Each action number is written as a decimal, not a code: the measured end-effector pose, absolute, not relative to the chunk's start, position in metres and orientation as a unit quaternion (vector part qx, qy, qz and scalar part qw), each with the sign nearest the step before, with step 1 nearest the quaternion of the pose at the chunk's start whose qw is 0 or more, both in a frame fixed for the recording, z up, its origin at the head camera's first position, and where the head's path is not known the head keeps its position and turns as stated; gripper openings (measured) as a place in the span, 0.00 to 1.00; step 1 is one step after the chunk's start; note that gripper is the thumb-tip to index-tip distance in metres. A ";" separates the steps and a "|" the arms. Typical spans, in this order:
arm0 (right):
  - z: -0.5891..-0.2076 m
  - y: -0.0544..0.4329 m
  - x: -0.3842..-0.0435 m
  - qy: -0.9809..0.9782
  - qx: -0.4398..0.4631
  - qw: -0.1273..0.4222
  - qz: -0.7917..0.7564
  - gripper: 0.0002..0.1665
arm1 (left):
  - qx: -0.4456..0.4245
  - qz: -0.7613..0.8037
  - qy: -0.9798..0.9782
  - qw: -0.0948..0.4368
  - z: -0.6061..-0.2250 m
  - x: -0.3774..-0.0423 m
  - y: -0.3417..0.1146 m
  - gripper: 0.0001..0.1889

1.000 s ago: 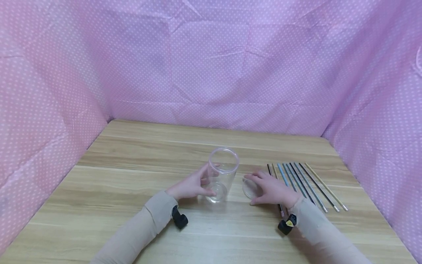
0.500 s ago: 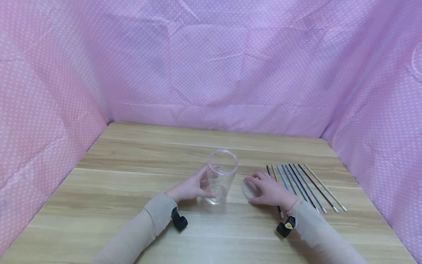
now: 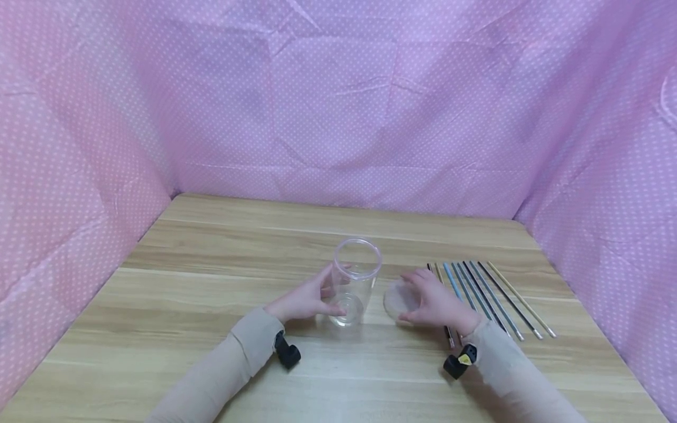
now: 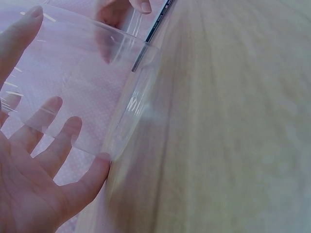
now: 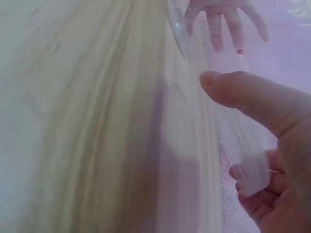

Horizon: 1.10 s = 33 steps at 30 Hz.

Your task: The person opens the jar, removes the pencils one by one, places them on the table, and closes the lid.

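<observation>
A tall clear plastic cup (image 3: pixel 364 289) stands upright on the table, its wide rim at the top. My left hand (image 3: pixel 304 299) grips it from the left side, low down. In the left wrist view the thumb and the spread fingers lie on either side of the clear cup (image 4: pixel 87 77). To the right of the cup, my right hand (image 3: pixel 436 302) holds a round clear lid (image 3: pixel 394 299) by its edges. The right wrist view has this lid (image 5: pixel 255 174) nearly edge-on between thumb and fingers. Part of the lid is hidden by the right hand.
Several pencils (image 3: pixel 522 299), blue, black and yellowish, lie side by side on the wooden table (image 3: pixel 254 235) at the right. The right hand and wrist cover some of them. A pink dotted cloth (image 3: pixel 338 117) surrounds the table's back and sides.
The lid has shifted slightly left toward the cup, with more of its face showing from under the right hand. The left hand and the cup stay in place.
</observation>
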State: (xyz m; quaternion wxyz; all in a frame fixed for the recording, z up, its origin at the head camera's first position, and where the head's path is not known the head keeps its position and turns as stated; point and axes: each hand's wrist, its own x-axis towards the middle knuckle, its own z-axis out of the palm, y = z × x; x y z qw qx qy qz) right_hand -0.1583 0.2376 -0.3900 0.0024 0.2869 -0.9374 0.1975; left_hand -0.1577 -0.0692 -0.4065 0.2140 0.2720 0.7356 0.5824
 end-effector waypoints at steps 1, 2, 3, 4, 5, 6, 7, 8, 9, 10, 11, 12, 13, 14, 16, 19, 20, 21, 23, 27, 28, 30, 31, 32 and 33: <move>-0.389 0.237 -0.158 -0.937 0.285 0.004 0.203 0.50 | 0.270 0.583 0.736 0.215 -0.406 -0.158 -0.069 0.51; -0.389 0.238 -0.159 -0.935 0.286 0.008 0.207 0.49 | 0.267 0.582 0.736 0.217 -0.406 -0.157 -0.069 0.51; -0.389 0.238 -0.159 -0.934 0.286 0.011 0.212 0.49 | 0.264 0.583 0.737 0.219 -0.406 -0.157 -0.069 0.51; -0.389 0.238 -0.160 -0.933 0.287 0.017 0.216 0.49 | 0.263 0.584 0.736 0.221 -0.406 -0.157 -0.070 0.51; -0.389 0.238 -0.160 -0.932 0.289 0.025 0.218 0.49 | 0.263 0.584 0.736 0.220 -0.406 -0.157 -0.070 0.51; -0.389 0.238 -0.161 -0.930 0.290 0.034 0.224 0.50 | 0.263 0.585 0.734 0.221 -0.406 -0.157 -0.070 0.51; -0.389 0.239 -0.161 -0.928 0.291 0.046 0.230 0.49 | 0.263 0.586 0.734 0.221 -0.406 -0.157 -0.070 0.50; -0.389 0.239 -0.162 -0.926 0.289 0.059 0.236 0.49 | 0.264 0.586 0.734 0.221 -0.405 -0.157 -0.070 0.50; -0.388 0.239 -0.162 -0.924 0.287 0.074 0.241 0.49 | 0.265 0.585 0.734 0.221 -0.405 -0.157 -0.069 0.50; -0.387 0.239 -0.162 -0.922 0.283 0.088 0.248 0.49 | 0.266 0.585 0.734 0.220 -0.405 -0.157 -0.069 0.50; -0.385 0.239 -0.162 -0.920 0.277 0.100 0.259 0.49 | 0.266 0.585 0.734 0.220 -0.405 -0.157 -0.069 0.50; -0.383 0.238 -0.162 -0.917 0.269 0.109 0.273 0.48 | 0.267 0.586 0.733 0.220 -0.406 -0.157 -0.069 0.50; -0.381 0.238 -0.161 -0.915 0.259 0.114 0.288 0.48 | 0.268 0.585 0.733 0.219 -0.406 -0.157 -0.069 0.50; -0.378 0.237 -0.161 -0.912 0.248 0.114 0.307 0.47 | 0.271 0.584 0.734 0.218 -0.406 -0.157 -0.069 0.50; -0.371 0.236 -0.160 -0.905 0.224 0.101 0.348 0.46 | 0.268 0.581 0.738 0.215 -0.406 -0.157 -0.069 0.50; -0.362 0.234 -0.159 -0.892 0.191 0.072 0.404 0.46 | 0.267 0.575 0.744 0.209 -0.406 -0.158 -0.069 0.51; -0.359 0.234 -0.159 -0.885 0.185 0.061 0.422 0.46 | 0.267 0.574 0.746 0.207 -0.406 -0.158 -0.069 0.51; -0.356 0.233 -0.159 -0.879 0.179 0.050 0.439 0.46 | 0.266 0.574 0.747 0.205 -0.406 -0.158 -0.069 0.51; -0.352 0.233 -0.159 -0.863 0.172 0.030 0.473 0.45 | 0.273 0.574 0.746 0.199 -0.407 -0.159 -0.069 0.50; -0.344 0.230 -0.158 -0.829 0.168 -0.004 0.534 0.44 | 0.280 0.575 0.745 0.192 -0.406 -0.159 -0.069 0.50; -0.342 0.230 -0.157 -0.824 0.168 -0.010 0.542 0.44 | 0.280 0.574 0.745 0.192 -0.406 -0.159 -0.069 0.50; -0.338 0.227 -0.156 -0.817 0.173 -0.015 0.550 0.44 | 0.281 0.574 0.745 0.193 -0.405 -0.159 -0.069 0.50; -0.336 0.225 -0.155 -0.814 0.175 -0.017 0.553 0.45 | 0.282 0.575 0.743 0.194 -0.405 -0.158 -0.068 0.50; -0.333 0.223 -0.154 -0.814 0.176 -0.018 0.553 0.45 | 0.282 0.575 0.743 0.195 -0.405 -0.158 -0.069 0.50; -0.330 0.221 -0.153 -0.816 0.180 -0.019 0.549 0.45 | 0.282 0.576 0.742 0.196 -0.405 -0.158 -0.069 0.49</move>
